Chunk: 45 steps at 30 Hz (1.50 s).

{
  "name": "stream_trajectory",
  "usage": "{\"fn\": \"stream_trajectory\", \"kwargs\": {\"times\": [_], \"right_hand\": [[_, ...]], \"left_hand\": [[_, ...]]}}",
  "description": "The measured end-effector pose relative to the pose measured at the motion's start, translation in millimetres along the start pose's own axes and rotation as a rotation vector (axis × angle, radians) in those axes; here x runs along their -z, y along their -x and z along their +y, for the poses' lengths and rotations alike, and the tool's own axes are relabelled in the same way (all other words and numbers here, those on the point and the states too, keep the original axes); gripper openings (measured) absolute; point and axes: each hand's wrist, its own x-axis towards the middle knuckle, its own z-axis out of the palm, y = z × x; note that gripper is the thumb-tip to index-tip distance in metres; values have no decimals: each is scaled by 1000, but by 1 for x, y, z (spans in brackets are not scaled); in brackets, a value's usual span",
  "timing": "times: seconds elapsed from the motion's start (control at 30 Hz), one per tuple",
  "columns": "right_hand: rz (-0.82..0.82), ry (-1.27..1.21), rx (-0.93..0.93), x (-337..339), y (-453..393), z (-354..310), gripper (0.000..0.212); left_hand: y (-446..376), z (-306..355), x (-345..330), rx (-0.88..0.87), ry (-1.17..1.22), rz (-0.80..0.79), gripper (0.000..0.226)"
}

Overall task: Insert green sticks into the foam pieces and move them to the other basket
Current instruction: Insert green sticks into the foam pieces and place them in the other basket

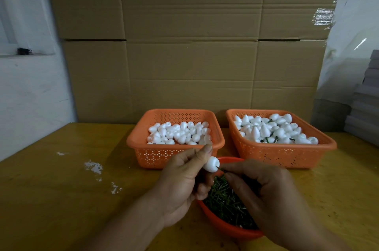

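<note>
Foam piece (211, 164) first: it sits pinched in my left hand (184, 181), thumb over the top and fingers curled under it, held up over the far rim of the red bowl (225, 228) and just near of the left basket (174, 156). My right hand (264, 195) comes in from the right, fingertips closed on a green stick (220, 169), and the stick's tip is right at the rounded end of the foam, touching it or just entering; I can't tell how deep it has gone. So I'm in the insertion step, mid-cycle. Below my hands the bowl is heaped with loose green sticks (225, 199), lots to go. On the far side of the wooden table (61, 189), the left basket holds plain white foam pieces (180, 131), and the right basket (283, 154) holds foam pieces with green stems (274, 129) poking out between them, so that one reads as the finished pile. Next move, as I judge it: push the stick straight along its own line while the left hand braces the foam, gently, since the foam looks soft and a slanted stick could tear out of the side. Then the piece wants carrying right and far, over the bowl, and dropping in the right basket.
</note>
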Motion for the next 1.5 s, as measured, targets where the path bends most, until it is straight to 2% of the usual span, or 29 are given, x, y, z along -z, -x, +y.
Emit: {"fn": "stream_trajectory", "kwargs": {"times": [0.23,0.37,0.63,0.77,1.03,1.17,1.5], "right_hand": [[17,52,35,0,1,-2,39],[40,27,-13,-3,2,-3,44],[36,51,-70,-6,3,-2,39],[36,40,-113,-8,4,3,28],[45,-35,-205,-11,6,9,23],[55,-67,-242,-12,6,12,20],[46,-176,-294,-13,7,10,8]], "left_hand": [[2,-1,-3,-32,-47,23,33],[2,-2,-3,-69,-89,32,27],[1,-5,-3,-140,-151,45,29],[1,-6,-3,-164,-163,43,27],[0,-7,1,-200,-187,-33,32],[0,-7,1,-207,-208,-47,21],[3,-8,0,-375,-393,-45,14]]}}
